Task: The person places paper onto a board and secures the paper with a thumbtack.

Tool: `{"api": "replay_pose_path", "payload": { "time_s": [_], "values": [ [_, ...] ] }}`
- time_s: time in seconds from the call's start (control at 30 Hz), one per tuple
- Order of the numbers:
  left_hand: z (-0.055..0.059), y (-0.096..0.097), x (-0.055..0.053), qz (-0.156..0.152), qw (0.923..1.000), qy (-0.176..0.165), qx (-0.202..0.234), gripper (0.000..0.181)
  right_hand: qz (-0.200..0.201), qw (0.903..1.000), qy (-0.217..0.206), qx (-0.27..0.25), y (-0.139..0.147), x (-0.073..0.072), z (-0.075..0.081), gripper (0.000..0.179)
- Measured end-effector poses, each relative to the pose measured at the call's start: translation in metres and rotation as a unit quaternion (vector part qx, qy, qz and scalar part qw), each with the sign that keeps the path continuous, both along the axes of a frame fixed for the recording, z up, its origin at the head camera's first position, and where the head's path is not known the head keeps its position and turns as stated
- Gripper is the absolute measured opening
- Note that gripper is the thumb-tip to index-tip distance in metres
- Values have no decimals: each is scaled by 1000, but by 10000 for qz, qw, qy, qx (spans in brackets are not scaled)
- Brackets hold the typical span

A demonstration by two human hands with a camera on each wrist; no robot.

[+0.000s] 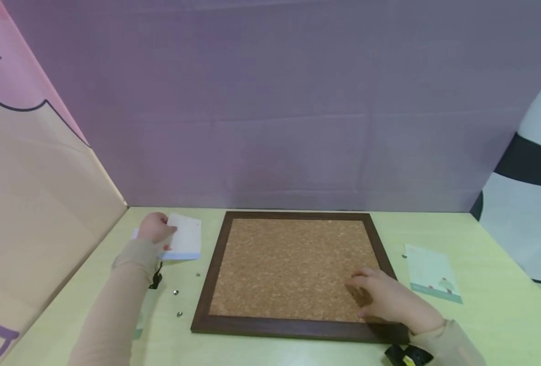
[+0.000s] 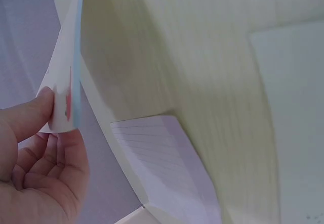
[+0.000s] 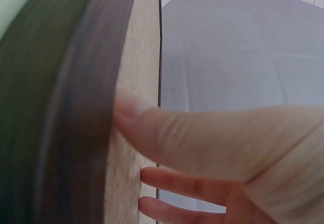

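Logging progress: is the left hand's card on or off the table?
Off: in the left wrist view, the left hand pinches the card above the table.

Soft, even light fills the head view, with a pale sheen along the front of the yellow-green wood-grain table [image 1: 503, 310] and a shadow beneath the bare right hand [image 1: 384, 297]. Up close, the dark brown wooden frame [image 3: 81, 113] is blurred.
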State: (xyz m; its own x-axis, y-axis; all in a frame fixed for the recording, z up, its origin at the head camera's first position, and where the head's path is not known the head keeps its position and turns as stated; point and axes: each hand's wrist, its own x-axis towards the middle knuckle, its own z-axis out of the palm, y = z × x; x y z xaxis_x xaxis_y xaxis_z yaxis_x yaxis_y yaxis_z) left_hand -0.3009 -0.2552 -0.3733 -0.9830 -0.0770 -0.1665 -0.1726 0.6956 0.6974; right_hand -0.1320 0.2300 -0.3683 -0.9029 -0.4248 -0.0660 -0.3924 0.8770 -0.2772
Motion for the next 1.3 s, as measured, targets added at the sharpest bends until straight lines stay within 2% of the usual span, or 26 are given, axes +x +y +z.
{"api": "replay_pose_path", "payload": {
  "time_s": [0.1,0.2,0.33,0.5,0.7,1.07,1.3],
  "values": [
    [3,-3,0,67,10000,-36,44,42,-2,10000,-51,15,-1,-1,1,59],
    [5,-7,-1,8,9999,102,-96,41,12,9999,-106,22,-1,-1,1,60],
    [9,-11,-2,-140,9978,514,-396,37,92,9999,-114,14,0,-2,3,61],
    [15,-6,-3,-236,9962,782,-297,40,54,9997,-223,40,1,-2,7,61],
    [18,5,-4,-134,9975,668,211,38,-152,9984,-545,22,-1,-1,9,61],
    [24,32,-4,-373,9928,308,1092,35,-208,9979,-610,-19,-1,-1,8,59],
    [25,52,0,-518,9901,136,1301,30,-195,9979,-608,-55,-1,0,7,60]
  ]
}}
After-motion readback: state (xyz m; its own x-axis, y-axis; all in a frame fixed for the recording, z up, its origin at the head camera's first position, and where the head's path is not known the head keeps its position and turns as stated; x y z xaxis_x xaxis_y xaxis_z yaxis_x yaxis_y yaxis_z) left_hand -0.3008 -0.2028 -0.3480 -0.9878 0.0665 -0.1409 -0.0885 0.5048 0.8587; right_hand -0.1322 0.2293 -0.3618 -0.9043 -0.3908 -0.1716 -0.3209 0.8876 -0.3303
